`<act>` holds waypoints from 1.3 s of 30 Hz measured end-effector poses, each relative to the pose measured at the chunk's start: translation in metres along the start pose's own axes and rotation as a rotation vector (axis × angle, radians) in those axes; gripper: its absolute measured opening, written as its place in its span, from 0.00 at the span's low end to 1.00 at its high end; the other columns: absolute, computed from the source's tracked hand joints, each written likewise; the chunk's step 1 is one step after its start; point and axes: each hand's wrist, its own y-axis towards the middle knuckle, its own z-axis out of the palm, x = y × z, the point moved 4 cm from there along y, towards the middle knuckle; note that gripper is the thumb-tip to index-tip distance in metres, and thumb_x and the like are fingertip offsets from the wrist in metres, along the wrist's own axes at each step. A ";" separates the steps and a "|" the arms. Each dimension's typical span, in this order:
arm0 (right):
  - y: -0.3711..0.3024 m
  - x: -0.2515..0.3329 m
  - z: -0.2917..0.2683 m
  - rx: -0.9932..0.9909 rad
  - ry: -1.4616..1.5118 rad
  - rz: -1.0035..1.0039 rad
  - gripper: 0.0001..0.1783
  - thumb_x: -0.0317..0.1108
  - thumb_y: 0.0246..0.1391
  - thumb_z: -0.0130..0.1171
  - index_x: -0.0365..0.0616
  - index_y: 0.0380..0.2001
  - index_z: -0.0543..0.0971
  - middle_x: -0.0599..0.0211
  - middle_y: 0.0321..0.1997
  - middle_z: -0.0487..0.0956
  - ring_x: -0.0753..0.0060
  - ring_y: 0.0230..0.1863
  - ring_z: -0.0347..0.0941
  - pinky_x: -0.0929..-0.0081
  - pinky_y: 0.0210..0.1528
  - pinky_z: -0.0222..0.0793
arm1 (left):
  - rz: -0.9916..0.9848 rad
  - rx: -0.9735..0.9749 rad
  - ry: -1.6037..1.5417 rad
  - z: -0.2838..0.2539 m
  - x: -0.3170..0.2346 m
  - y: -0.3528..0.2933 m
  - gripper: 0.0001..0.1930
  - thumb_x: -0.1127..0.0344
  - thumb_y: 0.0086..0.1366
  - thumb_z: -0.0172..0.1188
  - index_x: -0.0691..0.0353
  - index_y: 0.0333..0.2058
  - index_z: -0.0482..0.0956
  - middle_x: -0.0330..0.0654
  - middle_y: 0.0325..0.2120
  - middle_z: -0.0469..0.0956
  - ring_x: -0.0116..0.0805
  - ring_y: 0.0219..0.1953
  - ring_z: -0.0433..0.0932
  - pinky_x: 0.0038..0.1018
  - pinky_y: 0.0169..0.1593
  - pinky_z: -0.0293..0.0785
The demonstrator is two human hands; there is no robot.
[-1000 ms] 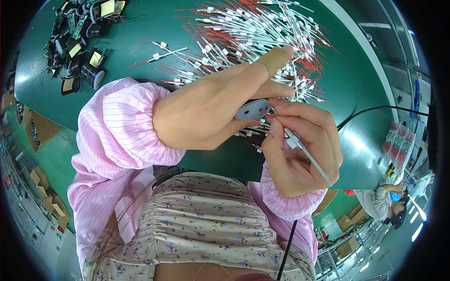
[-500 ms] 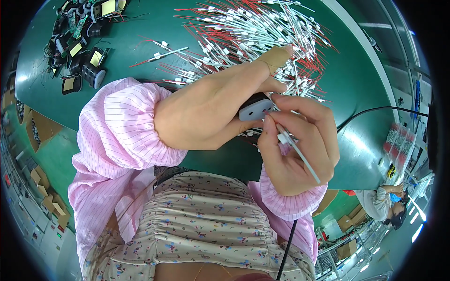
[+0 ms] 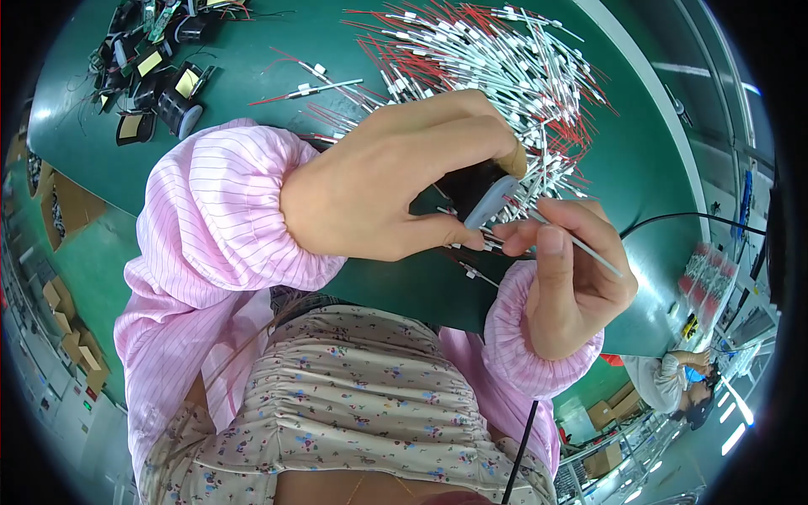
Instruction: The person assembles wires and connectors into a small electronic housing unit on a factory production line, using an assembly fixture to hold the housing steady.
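My left hand [image 3: 387, 181] is closed round a small black housing with a pale grey end piece [image 3: 495, 200]. Its thumb presses from below and its fingers curl over the top; one fingertip wears a tan cover. The end piece faces right, toward my right hand [image 3: 581, 282], which is closed on a thin white-sleeved wire lead [image 3: 599, 257]. That lead slants across the fingers, and its far tip is hidden near the housing. Behind both hands spreads a heap of similar leads [image 3: 480, 59] with white sleeves, white connectors and red wire ends.
Black housings with yellow pads and green circuit boards [image 3: 156, 80] lie piled at the far left of the green table [image 3: 278, 34]. A black cable [image 3: 690, 216] crosses the right side. Bundled leads [image 3: 705, 273] sit at the right edge. Another person [image 3: 673, 379] is beyond it.
My left hand has turned the housing so its end piece tilts rightward. My right hand has drawn back to the right with the lead, its fingers looser.
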 end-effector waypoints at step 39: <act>0.002 -0.001 0.010 0.112 -0.730 -0.231 0.08 0.18 0.38 0.63 0.31 0.27 0.79 0.62 0.15 0.67 0.68 0.15 0.60 0.74 0.18 0.52 | -0.074 -0.041 -0.048 0.003 0.004 -0.007 0.14 0.72 0.52 0.64 0.68 0.38 0.76 0.46 0.25 0.75 0.44 0.25 0.76 0.32 0.29 0.70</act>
